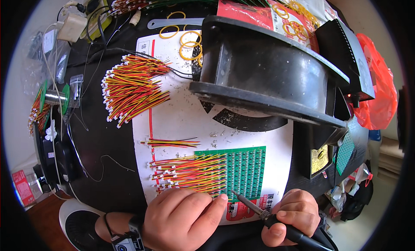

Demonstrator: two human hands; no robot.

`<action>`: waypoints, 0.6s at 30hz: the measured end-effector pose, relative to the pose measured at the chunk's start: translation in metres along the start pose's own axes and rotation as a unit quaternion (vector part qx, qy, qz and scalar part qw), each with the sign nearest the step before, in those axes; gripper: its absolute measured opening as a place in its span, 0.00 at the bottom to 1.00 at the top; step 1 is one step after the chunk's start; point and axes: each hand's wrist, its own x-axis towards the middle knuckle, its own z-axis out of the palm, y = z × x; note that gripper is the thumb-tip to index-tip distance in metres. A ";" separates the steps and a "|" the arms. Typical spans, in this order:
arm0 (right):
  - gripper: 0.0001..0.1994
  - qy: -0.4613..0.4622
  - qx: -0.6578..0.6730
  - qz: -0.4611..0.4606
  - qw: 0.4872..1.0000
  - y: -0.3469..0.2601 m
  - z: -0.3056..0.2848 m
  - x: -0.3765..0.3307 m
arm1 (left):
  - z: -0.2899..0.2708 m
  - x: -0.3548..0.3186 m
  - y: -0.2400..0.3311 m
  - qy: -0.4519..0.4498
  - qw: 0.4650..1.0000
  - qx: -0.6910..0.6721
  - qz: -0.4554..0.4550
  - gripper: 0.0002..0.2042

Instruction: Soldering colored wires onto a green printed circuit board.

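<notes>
soldering iron (261, 213), tip over the green board (248, 171)
right hand (299, 211) grips it, long axis diagonal, pointing away and leftward; left hand (186, 216) curls nearby, whether pinching anything cannot be told.

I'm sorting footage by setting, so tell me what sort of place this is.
Likely an electronics soldering bench: a soldering iron points at a green circuit-board panel, coloured wires lie across the panel's left part, and a spool of silvery wire, perhaps solder, sits at left.
</notes>
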 end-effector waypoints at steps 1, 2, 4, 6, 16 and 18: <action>0.09 0.005 -0.008 0.002 1.000 -0.001 0.000 0.000 | 0.000 0.001 0.000 -0.008 1.000 0.000 0.000 0.13; 0.09 0.005 -0.010 0.002 1.000 -0.001 -0.002 0.001 | 0.002 0.001 0.000 -0.007 1.000 -0.002 0.002 0.13; 0.09 -0.030 -0.011 0.008 0.999 -0.002 -0.004 0.002 | 0.008 -0.001 0.001 0.023 1.000 0.015 0.001 0.11; 0.10 -0.039 -0.006 0.015 0.999 -0.001 -0.003 0.002 | 0.005 0.000 0.000 0.001 0.999 0.037 0.004 0.11; 0.13 -0.047 -0.018 0.035 0.998 -0.005 0.002 0.002 | 0.006 0.000 -0.002 -0.017 0.997 0.068 0.011 0.09; 0.13 -0.056 -0.029 0.032 0.998 -0.010 -0.008 0.004 | 0.004 0.004 -0.001 -0.013 0.998 0.053 0.022 0.10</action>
